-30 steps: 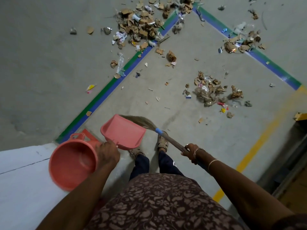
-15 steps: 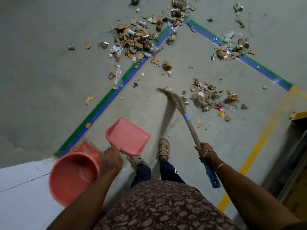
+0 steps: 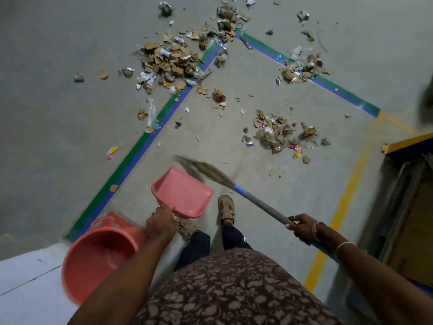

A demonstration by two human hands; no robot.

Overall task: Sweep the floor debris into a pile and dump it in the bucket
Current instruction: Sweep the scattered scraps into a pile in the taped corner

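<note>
Far cardboard scraps [image 3: 168, 64] look light, flyaway; R hand [image 3: 302, 227] clamps grass broom [image 3: 255, 201] mid-handle, L hand [image 3: 161, 223] grips dustpan [image 3: 182, 193].

Counted: 1 bucket [image 3: 93, 266], lower left; 1 dustpan [image 3: 182, 193]; 1 broom [image 3: 262, 206]; 1 left hand [image 3: 160, 225]; 1 right hand [image 3: 302, 227]; 2 sandals [image 3: 226, 206] [image 3: 186, 227]; 3 main debris heaps [image 3: 168, 64] [image 3: 302, 71] [image 3: 278, 134] lay across upper frame
</note>
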